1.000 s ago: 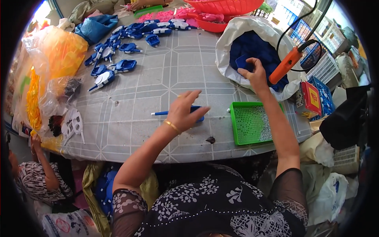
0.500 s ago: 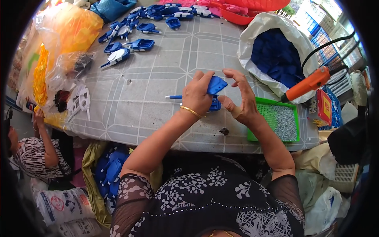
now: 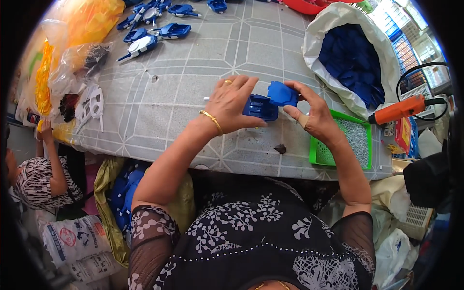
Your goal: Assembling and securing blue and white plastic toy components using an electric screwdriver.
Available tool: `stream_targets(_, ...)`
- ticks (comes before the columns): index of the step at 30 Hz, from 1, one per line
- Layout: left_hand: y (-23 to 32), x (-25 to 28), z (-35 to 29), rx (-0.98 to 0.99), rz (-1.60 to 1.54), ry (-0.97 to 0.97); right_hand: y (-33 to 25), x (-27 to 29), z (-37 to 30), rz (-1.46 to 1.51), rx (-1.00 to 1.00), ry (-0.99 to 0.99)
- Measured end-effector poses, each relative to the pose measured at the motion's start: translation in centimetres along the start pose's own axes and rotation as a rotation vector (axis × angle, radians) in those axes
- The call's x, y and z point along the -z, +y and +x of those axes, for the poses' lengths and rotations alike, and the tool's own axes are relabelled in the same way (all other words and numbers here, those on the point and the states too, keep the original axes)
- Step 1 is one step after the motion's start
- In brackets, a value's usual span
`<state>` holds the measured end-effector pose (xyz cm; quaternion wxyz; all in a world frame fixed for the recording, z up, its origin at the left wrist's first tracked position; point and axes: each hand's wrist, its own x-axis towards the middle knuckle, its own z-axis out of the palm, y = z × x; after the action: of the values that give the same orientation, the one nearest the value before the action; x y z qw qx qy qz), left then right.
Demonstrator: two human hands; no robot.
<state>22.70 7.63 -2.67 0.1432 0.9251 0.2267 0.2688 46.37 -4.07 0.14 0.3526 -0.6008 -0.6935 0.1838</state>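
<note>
A blue plastic toy shell lies open side up on the table, with a white tip poking out on its left. My left hand is over the shell's left part, hiding it; its fingers are stretched out and the thumb is apart. Between the thumb and fingers of my right hand is a flat blue plastic cover, held at the shell's upper right corner. Whether cover and shell touch, I cannot tell. A small dark lump lies nearer to me.
A green tray of small metal pieces sits right, beside an orange electric screwdriver. Behind is a white sack of blue parts. Assembled blue toys, white frames and plastic bags occupy the left. Another person is far left.
The blue cover has passed from my left hand to my right, which has closed on it. My left hand has opened and shifted left over the shell. The whole view has shifted slightly.
</note>
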Motion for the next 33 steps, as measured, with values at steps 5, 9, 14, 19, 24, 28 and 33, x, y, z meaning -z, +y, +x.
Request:
stream_targets(5, -1.4, -1.3, -1.5, 0.043, -0.056, -0.078, 0.0, -1.3, -0.2, -0.132, 0.158, -0.062)
stream_targets(9, -1.3, -1.4, -1.5, 0.031, -0.137, -0.041, 0.1, -2.0, 0.1, -0.199, 0.244, -0.079)
stream_targets(14, -1.5, -1.7, -1.6, -0.028, -0.134, -0.005, 1.0, -3.1, 0.4, -0.216, 0.304, -0.085)
stream_targets(19, -1.8, -1.8, -1.7, -0.043, -0.154, 0.003, 0.9, -3.0, 0.4, -0.292, 0.36, -0.092)
stream_targets(24, -1.7, -1.8, -1.6, -0.044, -0.165, -0.024, 1.4, -2.5, 0.6, -0.3, 0.449, -0.108)
stream_targets(28, -1.9, -1.9, -1.7, -0.047, -0.193, -0.008, 1.5, -2.9, 0.7, -0.217, 0.436, -0.102)
stream_targets(33, -2.2, -1.9, -1.6, -0.07, -0.211, -0.023, 1.3, -3.0, 0.5, -0.186, 0.413, -0.148)
